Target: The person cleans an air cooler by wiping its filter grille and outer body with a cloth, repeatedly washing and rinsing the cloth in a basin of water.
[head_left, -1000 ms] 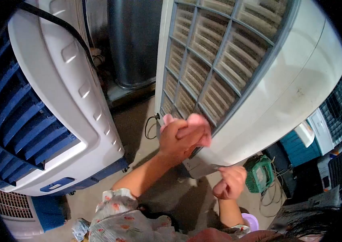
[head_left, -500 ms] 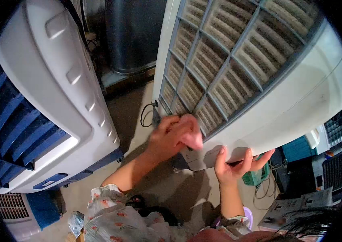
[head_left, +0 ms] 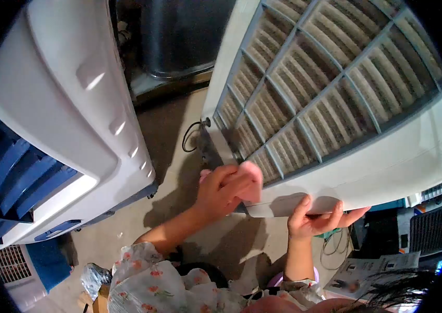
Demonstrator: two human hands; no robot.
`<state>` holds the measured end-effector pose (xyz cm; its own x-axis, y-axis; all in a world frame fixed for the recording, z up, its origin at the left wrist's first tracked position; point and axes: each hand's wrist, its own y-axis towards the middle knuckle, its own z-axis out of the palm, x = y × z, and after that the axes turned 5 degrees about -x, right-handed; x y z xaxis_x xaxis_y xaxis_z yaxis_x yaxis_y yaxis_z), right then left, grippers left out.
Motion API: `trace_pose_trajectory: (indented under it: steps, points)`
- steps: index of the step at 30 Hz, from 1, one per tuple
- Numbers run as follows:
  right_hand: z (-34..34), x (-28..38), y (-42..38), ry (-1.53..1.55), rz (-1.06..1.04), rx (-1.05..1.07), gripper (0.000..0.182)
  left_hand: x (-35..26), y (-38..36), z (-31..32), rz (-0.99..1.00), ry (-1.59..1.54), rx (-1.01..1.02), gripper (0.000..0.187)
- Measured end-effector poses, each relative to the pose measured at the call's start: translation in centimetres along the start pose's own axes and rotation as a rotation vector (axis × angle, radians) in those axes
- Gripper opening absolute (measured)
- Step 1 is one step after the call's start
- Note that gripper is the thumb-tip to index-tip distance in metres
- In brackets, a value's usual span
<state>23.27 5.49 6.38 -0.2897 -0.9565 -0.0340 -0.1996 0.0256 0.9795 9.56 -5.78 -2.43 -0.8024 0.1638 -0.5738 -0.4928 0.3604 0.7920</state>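
Cloth, soft and pink (head_left: 251, 180), is squeezed in the left hand (head_left: 220, 192) at the bottom corner of the white, grey-gridded plastic box (head_left: 330, 115). The right hand's (head_left: 305, 224) fingers, curled a second ago, are now spread wide along its edge, so it seems steadied.

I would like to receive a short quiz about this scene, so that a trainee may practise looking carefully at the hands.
1. Which hand holds the pink cloth?
2. True or false: no cloth shows in the right hand.
3. Choose one. The cloth is nearest to:
A. the lower corner of the white housing
B. the blue slats
C. the printed papers

Key:
1. The left hand.
2. True.
3. A.
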Motion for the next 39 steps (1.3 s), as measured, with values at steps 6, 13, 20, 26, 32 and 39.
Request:
trace_pose_trajectory:
  steps: [6,13,20,26,32,39]
  points:
    - [0.2,-0.1,0.3,0.008,-0.036,-0.015,0.058,1.0,-0.9,4.0,-0.294,-0.381,0.044,0.046]
    - [0.1,0.2,0.0,-0.035,0.016,-0.006,0.058,-0.6,2.5,0.1,-0.06,-0.041,-0.044,0.047]
    - [-0.1,-0.2,-0.6,0.021,0.031,-0.006,0.057,0.2,-1.4,1.8,-0.166,-0.143,0.038,0.055]
    - [0.0,0.1,-0.4,0.019,0.027,0.0,0.056,-1.9,1.2,0.8,-0.229,-0.446,-0.046,0.051]
    - [0.1,-0.3,-0.6,0.056,0.023,-0.026,0.054,-1.2,-1.5,1.4,-0.257,-0.405,0.171,0.048]
    - [0.5,-0.2,-1.6,0.051,0.082,-0.064,0.057,-1.1,2.5,1.0,-0.492,-0.902,0.152,0.043]
